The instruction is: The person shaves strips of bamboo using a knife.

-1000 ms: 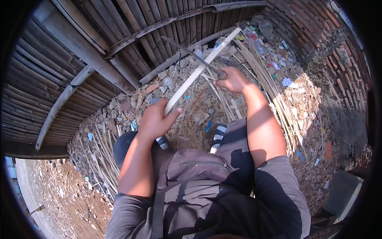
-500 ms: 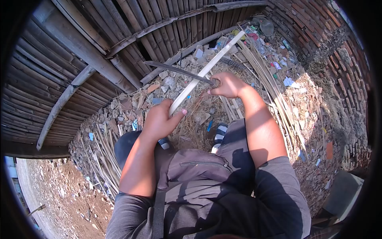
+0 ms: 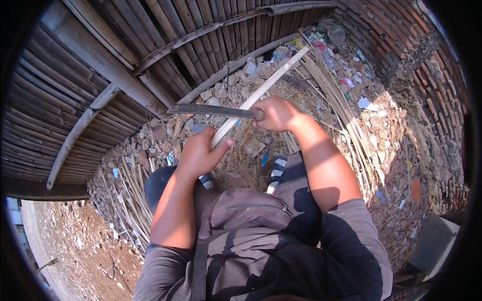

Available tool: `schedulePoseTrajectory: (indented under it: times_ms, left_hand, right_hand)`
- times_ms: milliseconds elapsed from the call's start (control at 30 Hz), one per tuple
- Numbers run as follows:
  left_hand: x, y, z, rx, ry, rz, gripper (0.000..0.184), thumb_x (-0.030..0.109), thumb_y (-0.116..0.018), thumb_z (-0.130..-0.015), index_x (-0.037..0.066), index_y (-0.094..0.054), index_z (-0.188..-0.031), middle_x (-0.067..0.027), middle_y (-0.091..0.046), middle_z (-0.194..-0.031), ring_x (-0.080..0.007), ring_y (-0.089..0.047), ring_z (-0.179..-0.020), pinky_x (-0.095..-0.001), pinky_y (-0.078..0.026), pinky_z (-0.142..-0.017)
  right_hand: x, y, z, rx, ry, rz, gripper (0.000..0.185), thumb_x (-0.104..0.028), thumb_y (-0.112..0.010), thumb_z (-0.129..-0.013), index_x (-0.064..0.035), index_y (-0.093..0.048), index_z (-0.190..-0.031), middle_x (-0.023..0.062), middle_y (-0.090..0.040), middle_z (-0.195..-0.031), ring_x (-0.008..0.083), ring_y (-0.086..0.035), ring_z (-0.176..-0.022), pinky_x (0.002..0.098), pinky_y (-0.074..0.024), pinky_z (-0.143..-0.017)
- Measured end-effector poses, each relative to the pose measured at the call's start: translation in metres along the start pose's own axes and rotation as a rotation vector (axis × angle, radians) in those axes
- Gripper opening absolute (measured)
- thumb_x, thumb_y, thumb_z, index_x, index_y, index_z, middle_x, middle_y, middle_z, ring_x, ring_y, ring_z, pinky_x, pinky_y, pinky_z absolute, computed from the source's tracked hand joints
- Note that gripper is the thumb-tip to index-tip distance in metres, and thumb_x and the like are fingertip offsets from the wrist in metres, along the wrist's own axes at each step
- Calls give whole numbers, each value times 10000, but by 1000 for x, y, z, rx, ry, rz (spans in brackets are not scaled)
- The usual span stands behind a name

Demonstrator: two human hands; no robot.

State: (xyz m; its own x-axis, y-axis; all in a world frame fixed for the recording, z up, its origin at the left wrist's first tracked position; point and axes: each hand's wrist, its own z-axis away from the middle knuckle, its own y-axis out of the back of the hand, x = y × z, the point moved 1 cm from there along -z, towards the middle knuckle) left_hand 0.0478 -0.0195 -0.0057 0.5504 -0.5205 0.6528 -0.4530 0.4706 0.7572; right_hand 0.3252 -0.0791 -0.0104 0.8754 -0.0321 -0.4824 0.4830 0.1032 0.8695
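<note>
My left hand (image 3: 200, 153) is closed around the near end of a pale bamboo strip (image 3: 268, 83), which slants up and away to the right. In my right hand (image 3: 277, 114) is the handle of a machete, gripped with the fingers wrapped round it. The long dark machete blade (image 3: 213, 110) points left and crosses over the strip a little beyond my left hand. Blade and strip appear to touch where they cross. Part of the handle is hidden inside my right hand.
A bamboo slat wall (image 3: 65, 108) rises on the left, and a worn brick wall (image 3: 432, 90) on the right. Bundles of thin bamboo strips (image 3: 346, 118) lie on the rubble at the right, with more strips (image 3: 131, 188) at the left. Litter and broken brick cover the ground.
The machete has slid down along the strip toward my left hand, its blade now lying nearly level. My right hand moved nearer and slightly left; the strip's far end dropped a little.
</note>
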Motion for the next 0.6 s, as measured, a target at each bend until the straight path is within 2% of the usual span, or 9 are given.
schedulePoseTrajectory:
  times_ms: [67, 167, 300, 400, 500, 600]
  left_hand:
    - [1, -1, 1, 11, -28, -4, 487, 454, -768, -916, -7, -685, -1053, -191, -676, -754, -343, -692, -722, -443, -523, -680]
    - [11, 1, 0, -18, 9, 9, 494, 464, -761, -920, -4, -684, -1057, -192, -677, -755, -344, -699, -729, -449, -522, -679]
    - [11, 5, -1, -53, 61, 34, 507, 477, -758, -919, -2, -682, -1065, -190, -675, -758, -335, -695, -724, -447, -518, -671]
    - [7, 4, 0, -24, 24, 40, 506, 476, -756, -921, -4, -683, -1062, -185, -667, -746, -325, -683, -705, -438, -514, -660]
    - [3, 3, 0, -19, 28, 4, 564, 525, -748, -907, -17, -689, -1050, -226, -686, -738, -407, -714, -722, -489, -541, -675]
    - [-2, 0, -2, 25, 4, 52, 566, 530, -745, -907, -17, -690, -1040, -225, -688, -734, -404, -718, -725, -488, -544, -680]
  right_hand:
    - [1, 3, 5, 22, 28, -41, 447, -319, -850, -796, -91, -743, -1165, 214, -749, -1036, 388, -720, -958, 450, -556, -868]
    - [15, 7, 6, -26, 19, -131, 473, -365, -859, -793, -73, -749, -1149, 217, -749, -1020, 386, -720, -953, 447, -553, -864]
    - [12, 20, 13, 6, -75, -83, 511, -400, -857, -794, -48, -748, -1148, 219, -747, -998, 380, -721, -958, 443, -550, -869]
    - [16, 21, 13, 15, -101, -48, 530, -404, -847, -800, -38, -737, -1168, 210, -744, -959, 370, -723, -941, 441, -553, -864]
    - [8, 19, 9, 14, -98, -14, 501, -399, -836, -809, -50, -739, -1155, 211, -744, -972, 376, -722, -955, 445, -554, -873]
    - [6, 12, 5, 15, -76, -51, 473, -396, -828, -814, -62, -739, -1137, 212, -744, -984, 386, -719, -973, 451, -554, -882]
